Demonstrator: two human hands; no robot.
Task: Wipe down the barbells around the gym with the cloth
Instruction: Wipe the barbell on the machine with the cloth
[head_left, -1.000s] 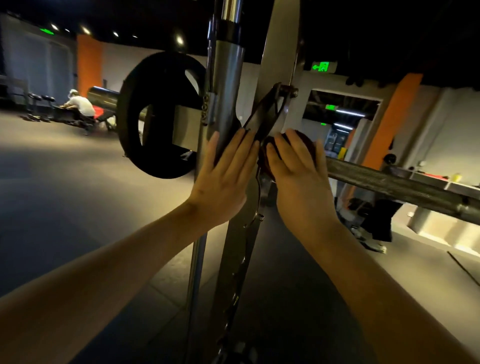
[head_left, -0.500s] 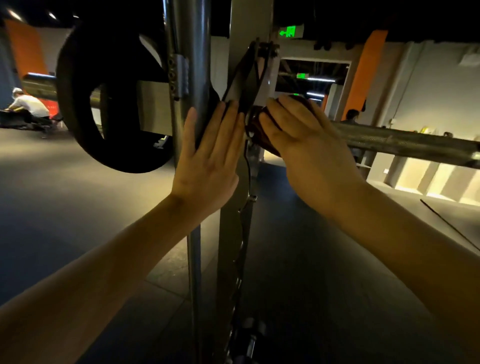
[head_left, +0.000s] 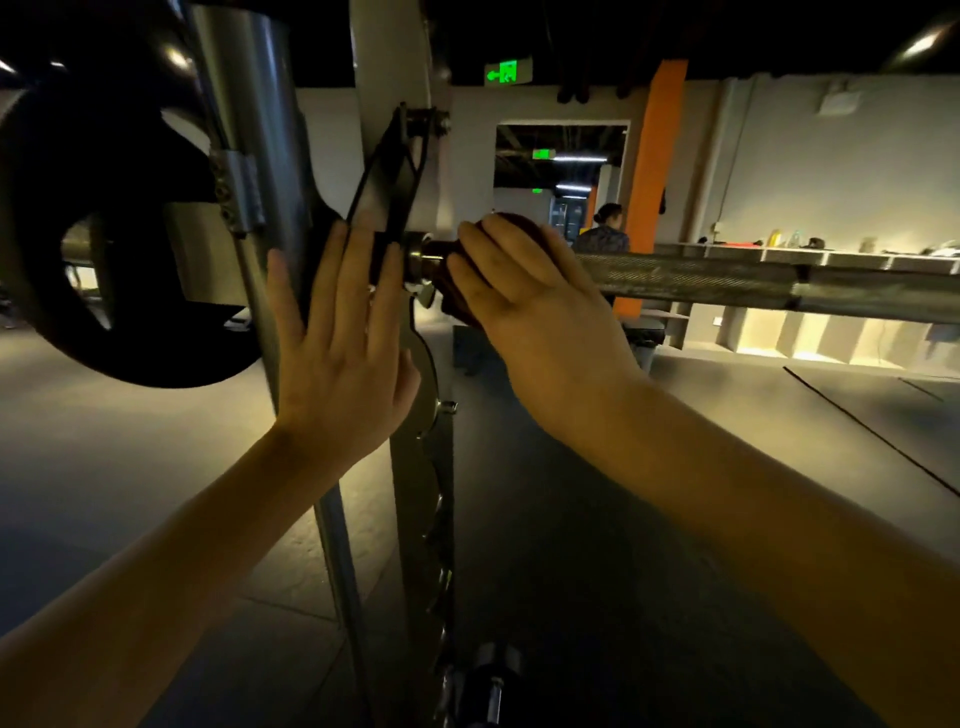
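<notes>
Just right of the upright (head_left: 387, 62), clasps limp cloth (head_left: 441, 299) round the knurled bar (head_left: 727, 280), likely heavy and rigid, with right grip (head_left: 524, 296); rests left grip (head_left: 337, 358), released and flat, on the upright.

Bare left hand (head_left: 337, 364) and bare right hand (head_left: 535, 306), forearms uncovered down to the frame's edge.

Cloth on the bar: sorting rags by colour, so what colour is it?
Dark reddish-brown cloth, head view, under the right hand.
</notes>
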